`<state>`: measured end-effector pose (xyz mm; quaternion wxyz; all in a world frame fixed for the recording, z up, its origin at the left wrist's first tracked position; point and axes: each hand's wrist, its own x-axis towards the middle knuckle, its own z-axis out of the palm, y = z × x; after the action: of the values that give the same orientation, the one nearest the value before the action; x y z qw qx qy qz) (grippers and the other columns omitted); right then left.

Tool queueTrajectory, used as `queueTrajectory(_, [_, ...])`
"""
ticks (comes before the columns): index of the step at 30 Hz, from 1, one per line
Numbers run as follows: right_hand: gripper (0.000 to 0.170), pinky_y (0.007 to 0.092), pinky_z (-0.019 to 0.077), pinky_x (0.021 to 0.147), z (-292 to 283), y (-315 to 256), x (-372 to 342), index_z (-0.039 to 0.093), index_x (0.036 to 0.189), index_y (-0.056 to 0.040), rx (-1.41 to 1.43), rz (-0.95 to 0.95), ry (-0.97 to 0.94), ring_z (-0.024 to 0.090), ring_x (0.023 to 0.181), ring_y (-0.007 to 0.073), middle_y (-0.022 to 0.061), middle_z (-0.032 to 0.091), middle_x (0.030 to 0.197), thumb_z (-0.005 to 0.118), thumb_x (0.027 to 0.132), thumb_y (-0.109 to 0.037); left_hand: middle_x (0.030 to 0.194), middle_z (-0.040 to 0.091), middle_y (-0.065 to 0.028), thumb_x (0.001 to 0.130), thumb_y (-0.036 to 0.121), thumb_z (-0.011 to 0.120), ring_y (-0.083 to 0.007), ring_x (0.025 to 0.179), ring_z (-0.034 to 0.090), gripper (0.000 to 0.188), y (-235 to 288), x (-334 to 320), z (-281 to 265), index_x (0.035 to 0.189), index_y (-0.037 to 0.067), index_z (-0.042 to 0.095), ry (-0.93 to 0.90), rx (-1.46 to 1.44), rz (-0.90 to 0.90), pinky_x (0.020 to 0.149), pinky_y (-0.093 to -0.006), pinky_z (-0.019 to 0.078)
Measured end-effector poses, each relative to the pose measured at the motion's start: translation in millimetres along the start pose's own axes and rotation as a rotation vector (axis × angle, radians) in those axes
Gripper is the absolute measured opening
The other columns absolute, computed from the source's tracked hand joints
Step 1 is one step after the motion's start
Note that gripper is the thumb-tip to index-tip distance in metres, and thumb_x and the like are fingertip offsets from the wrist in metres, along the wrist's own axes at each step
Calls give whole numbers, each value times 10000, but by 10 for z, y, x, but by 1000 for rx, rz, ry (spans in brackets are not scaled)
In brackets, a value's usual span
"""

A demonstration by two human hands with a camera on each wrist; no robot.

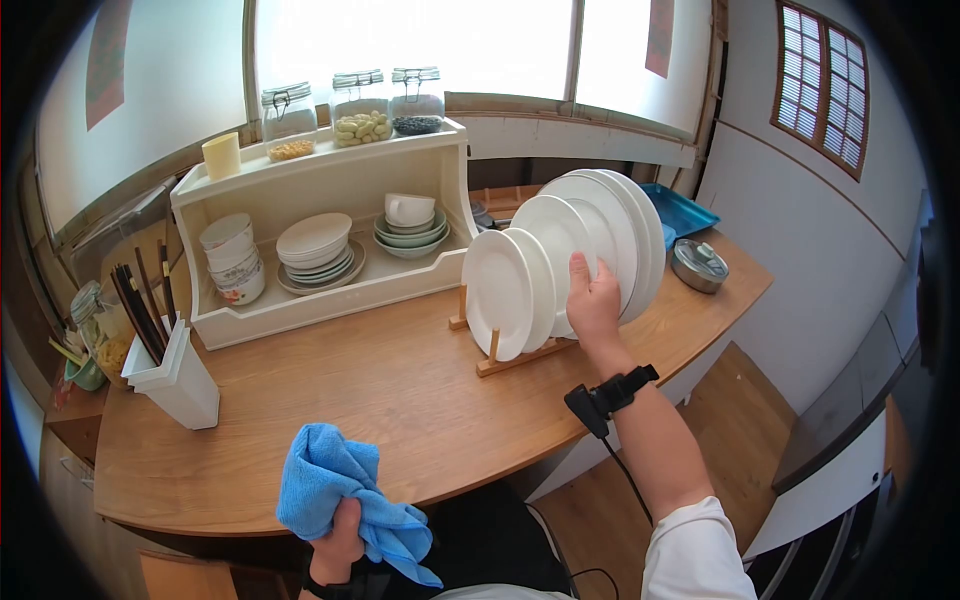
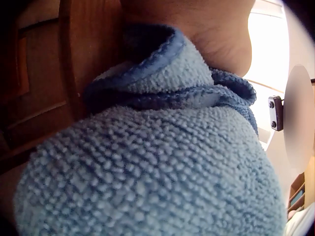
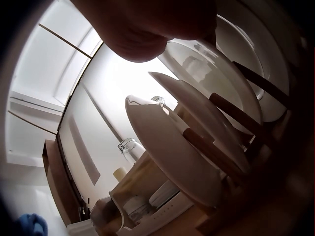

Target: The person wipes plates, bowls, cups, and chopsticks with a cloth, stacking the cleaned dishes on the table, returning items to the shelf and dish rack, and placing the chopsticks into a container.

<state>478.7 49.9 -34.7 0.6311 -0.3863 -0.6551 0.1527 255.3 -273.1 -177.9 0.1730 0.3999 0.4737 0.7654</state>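
The left hand [image 1: 340, 545] grips a bunched blue cloth [image 1: 325, 475] at the table's front edge; in the left wrist view the cloth [image 2: 152, 167] fills most of the picture. At the right part of the table, the right hand [image 1: 594, 300] has its thumb up and holds a white plate [image 1: 552, 235] among several in a wooden rack [image 1: 520, 358]. Smaller plates [image 1: 498, 295] stand at the rack's left end, larger ones [image 1: 648, 240] at the right. The right wrist view shows plates [image 3: 170, 142] upright between wooden pegs, below the right hand [image 3: 147, 27], whose fingertips are hidden.
A cream shelf [image 1: 330, 295] with bowls, plates and a cup stands at the back, glass jars [image 1: 360, 108] on top. At left is a white holder [image 1: 180, 385] with chopsticks. Right of the rack are a lidded glass bowl [image 1: 699, 266] and a blue tray [image 1: 680, 208].
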Motion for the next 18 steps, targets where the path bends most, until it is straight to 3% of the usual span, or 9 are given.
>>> queueTrajectory(10, [371, 410, 479, 723, 60, 81, -76, 617, 941, 68, -3, -7, -58, 629, 791, 360, 245, 639, 846, 510, 974, -285, 957, 658, -160, 868, 232, 673, -226, 745, 662, 407, 106, 6, 106, 1189, 23, 536, -22, -55, 39, 658, -331, 567])
queueTrajectory(13, [345, 407, 486, 759, 31, 64, -71, 600, 1013, 71, -27, 41, -115, 637, 858, 355, 250, 644, 928, 525, 963, -261, 953, 660, -150, 868, 227, 672, -224, 751, 661, 402, 89, 5, 103, 1191, 27, 538, -14, -49, 54, 670, -331, 565])
queueTrajectory(15, [366, 401, 490, 819, 38, 86, -79, 535, 1157, 74, 42, -30, -52, 632, 923, 359, 242, 642, 1023, 548, 944, -223, 948, 660, -145, 869, 223, 670, -223, 754, 659, 399, 126, 1, 118, 1191, 28, 538, -11, -40, 66, 678, -332, 563])
queueTrajectory(16, [366, 401, 490, 819, 22, 78, -82, 535, 1157, 74, 42, -33, -54, 632, 923, 359, 242, 642, 1023, 548, 944, -223, 967, 647, -119, 886, 197, 639, -204, 800, 633, 309, 222, 5, 150, 1127, 18, 563, -46, -94, 8, 711, -326, 535])
queueTrajectory(18, [448, 397, 458, 920, -34, 56, -88, 449, 1267, 73, -49, 10, -130, 585, 1060, 360, 256, 576, 1194, 568, 925, -191, 987, 633, -93, 903, 171, 608, -185, 845, 607, 229, 288, -4, 172, 1062, 8, 588, -83, -148, -49, 743, -320, 507])
